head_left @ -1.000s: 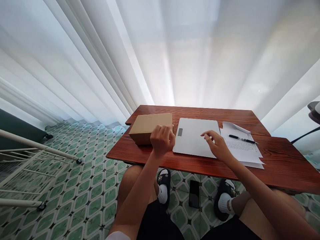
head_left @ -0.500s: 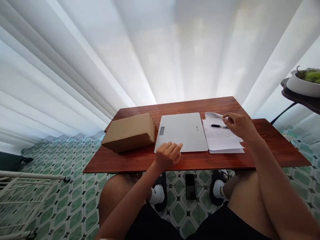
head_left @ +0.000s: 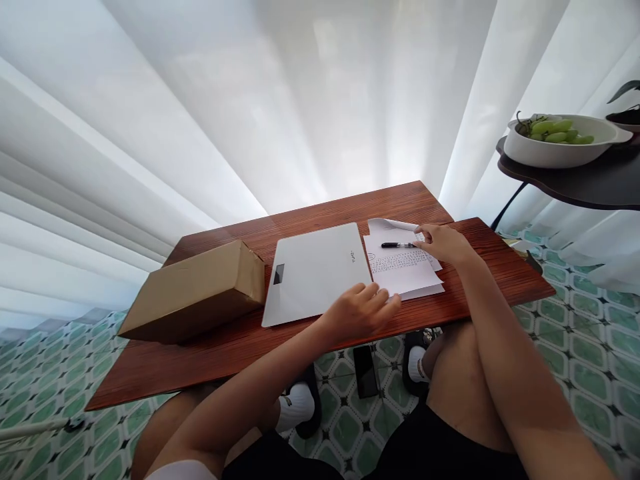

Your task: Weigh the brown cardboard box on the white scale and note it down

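The white flat scale (head_left: 315, 272) lies near the middle of the wooden table (head_left: 210, 353), and everything else is placed from it. Just to its right lies a small stack of printed paper sheets (head_left: 403, 270), its left edge touching or nearly touching the scale's right edge. A black pen (head_left: 399, 245) rests across the upper part of the sheets. The right hand (head_left: 443, 243) sits at the far right of the scale, over the top sheets, fingers gathered loosely at the pen's right end; whether they actually grip the pen I cannot tell. The left hand (head_left: 361, 312) rests at the scale's near right corner, palm down and fingers half curled, holding nothing, its fingertips reaching onto the near left corner of the sheets. Left of the scale, touching its left edge, stands a closed brown cardboard box (head_left: 195, 293). Far to the right of the scale, off the table, a white bowl (head_left: 560, 150) of green grapes (head_left: 555, 130) sits on a dark side shelf (head_left: 590, 183). Below the table, under the scale, a dark phone (head_left: 366, 371) lies on the green tiled floor (head_left: 575, 333).
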